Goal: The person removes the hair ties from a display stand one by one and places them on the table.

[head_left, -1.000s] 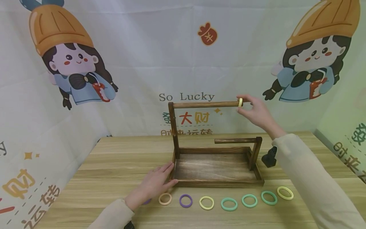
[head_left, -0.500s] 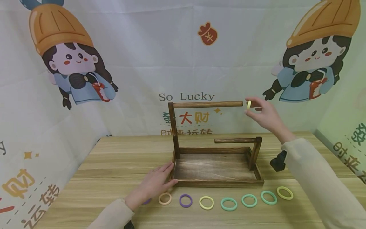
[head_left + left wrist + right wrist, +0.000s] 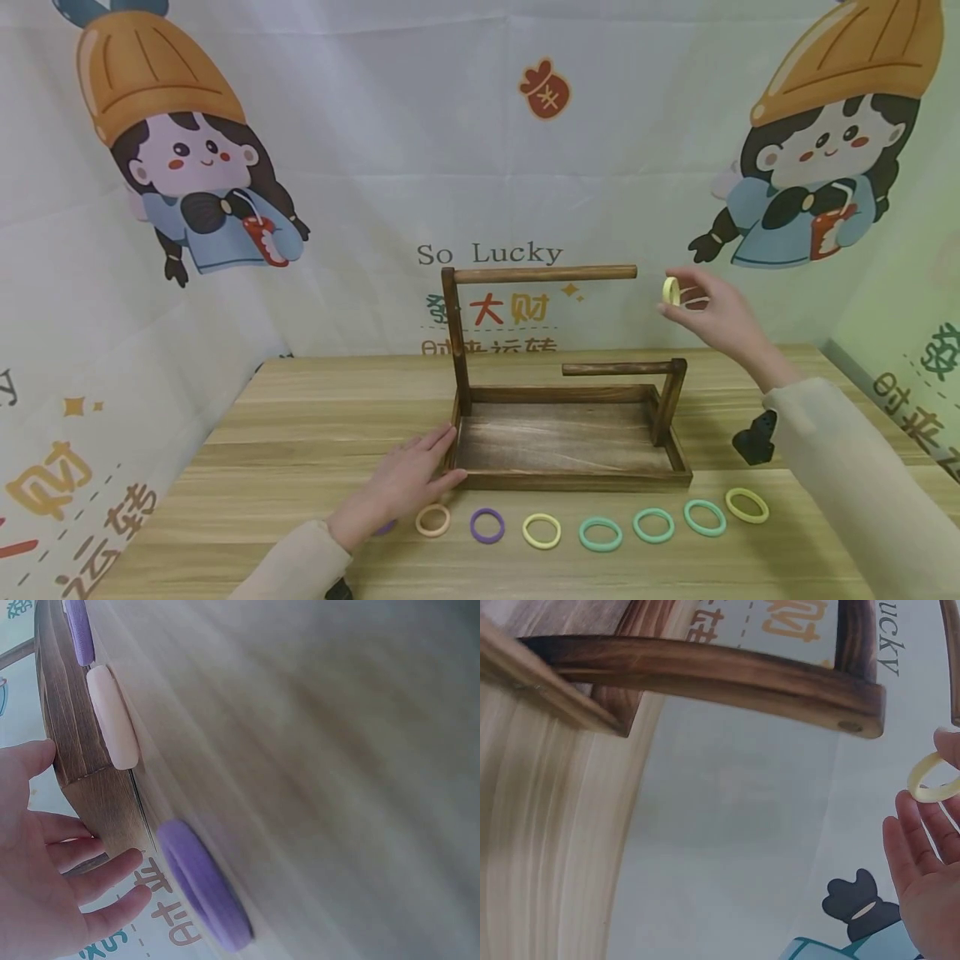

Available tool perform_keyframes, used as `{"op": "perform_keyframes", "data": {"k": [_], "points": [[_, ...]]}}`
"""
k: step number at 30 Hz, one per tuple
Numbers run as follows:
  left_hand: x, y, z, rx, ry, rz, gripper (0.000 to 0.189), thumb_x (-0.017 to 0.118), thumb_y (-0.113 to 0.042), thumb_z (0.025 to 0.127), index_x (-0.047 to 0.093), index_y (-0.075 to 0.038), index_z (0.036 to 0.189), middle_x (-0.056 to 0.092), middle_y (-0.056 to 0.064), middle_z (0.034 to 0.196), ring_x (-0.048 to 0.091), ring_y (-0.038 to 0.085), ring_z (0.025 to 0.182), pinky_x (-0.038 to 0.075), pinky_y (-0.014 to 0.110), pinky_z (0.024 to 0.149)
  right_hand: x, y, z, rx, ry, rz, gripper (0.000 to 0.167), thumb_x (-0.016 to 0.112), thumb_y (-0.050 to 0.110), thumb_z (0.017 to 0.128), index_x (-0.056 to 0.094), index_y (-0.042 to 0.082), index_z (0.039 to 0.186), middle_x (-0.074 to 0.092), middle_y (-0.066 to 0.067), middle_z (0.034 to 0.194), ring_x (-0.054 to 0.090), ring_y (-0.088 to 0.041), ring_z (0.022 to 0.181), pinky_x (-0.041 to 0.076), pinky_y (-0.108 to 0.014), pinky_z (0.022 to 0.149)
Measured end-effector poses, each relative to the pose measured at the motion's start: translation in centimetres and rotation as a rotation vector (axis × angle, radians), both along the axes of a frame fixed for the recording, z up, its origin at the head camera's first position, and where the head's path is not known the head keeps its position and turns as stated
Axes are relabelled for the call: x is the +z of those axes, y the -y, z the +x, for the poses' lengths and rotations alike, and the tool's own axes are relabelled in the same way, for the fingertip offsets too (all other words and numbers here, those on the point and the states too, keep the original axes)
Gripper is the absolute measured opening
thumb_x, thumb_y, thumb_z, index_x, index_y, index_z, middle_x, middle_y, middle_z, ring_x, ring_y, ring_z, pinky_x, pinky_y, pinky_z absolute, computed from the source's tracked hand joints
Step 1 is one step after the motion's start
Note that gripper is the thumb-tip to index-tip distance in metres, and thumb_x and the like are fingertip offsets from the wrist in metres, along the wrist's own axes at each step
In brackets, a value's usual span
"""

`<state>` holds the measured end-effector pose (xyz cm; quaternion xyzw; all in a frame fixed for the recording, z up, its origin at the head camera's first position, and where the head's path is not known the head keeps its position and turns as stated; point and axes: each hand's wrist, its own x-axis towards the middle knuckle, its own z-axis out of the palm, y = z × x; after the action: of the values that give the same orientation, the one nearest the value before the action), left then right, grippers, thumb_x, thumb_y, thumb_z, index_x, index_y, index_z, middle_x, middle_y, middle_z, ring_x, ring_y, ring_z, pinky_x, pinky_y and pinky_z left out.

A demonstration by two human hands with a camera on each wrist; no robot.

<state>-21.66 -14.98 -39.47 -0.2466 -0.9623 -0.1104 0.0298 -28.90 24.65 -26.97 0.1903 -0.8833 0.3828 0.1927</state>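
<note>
A brown wooden rack has a tray base (image 3: 573, 481), a long upper rod (image 3: 543, 273) on the left post and a shorter lower rod (image 3: 618, 368) on the right post. My right hand (image 3: 720, 312) pinches a pale yellow ring (image 3: 667, 292) between thumb and fingertips, just right of the upper rod's free end and apart from it. Both rods are bare. My left hand (image 3: 401, 479) rests against the tray's front left corner, thumb at the front and fingers along the side, as the left wrist view also shows.
A row of rings lies before the tray: a purple one (image 3: 386, 528) partly hidden by my left hand, a peach one (image 3: 432, 507), another purple (image 3: 487, 512), a yellow (image 3: 542, 517), several green (image 3: 654, 512) and a yellow at the right (image 3: 747, 492). A printed cloth hangs behind.
My right hand has drawn the yellow ring off the upper rod's free end, then moved right and slightly down with it. The left hand and the rack have stayed put.
</note>
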Motion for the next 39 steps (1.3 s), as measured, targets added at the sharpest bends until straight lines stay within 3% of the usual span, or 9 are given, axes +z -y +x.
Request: {"op": "perform_keyframes", "data": {"k": [10,22,39], "points": [[0.0,0.0,0.0,-0.002,-0.001,0.005,0.065,0.047,-0.045,0.088,0.037,0.000,0.133,0.033,0.014,0.137,0.039,0.044,0.112,0.032,0.056,0.089,-1.1,-1.2,0.7,-0.014,-0.056,0.061,0.039,0.061,0.013,0.083,0.051,-0.007,0.115,0.055,-0.022,0.101,0.052,-0.027,0.079,0.042,-0.019,0.063],[0.0,0.0,0.1,-0.001,0.004,0.000,0.065,0.047,-0.045,0.088,0.036,-0.001,0.133,0.033,0.014,0.137,0.038,0.044,0.113,0.031,0.056,0.089,-2.9,-2.4,1.6,-0.001,-0.081,0.095,0.034,0.062,0.006,0.080,0.054,-0.008,0.111,0.054,-0.018,0.094,0.047,-0.020,0.079,0.041,-0.012,0.060],[0.1,0.0,0.0,-0.008,0.007,0.002,0.064,0.047,-0.045,0.088,0.036,0.000,0.133,0.033,0.015,0.137,0.039,0.043,0.112,0.032,0.056,0.089,-7.1,-3.6,3.5,-0.036,-0.049,0.122,0.031,0.065,0.010,0.079,0.059,-0.005,0.105,0.054,-0.013,0.087,0.051,-0.022,0.075,0.047,-0.020,0.058]]}}
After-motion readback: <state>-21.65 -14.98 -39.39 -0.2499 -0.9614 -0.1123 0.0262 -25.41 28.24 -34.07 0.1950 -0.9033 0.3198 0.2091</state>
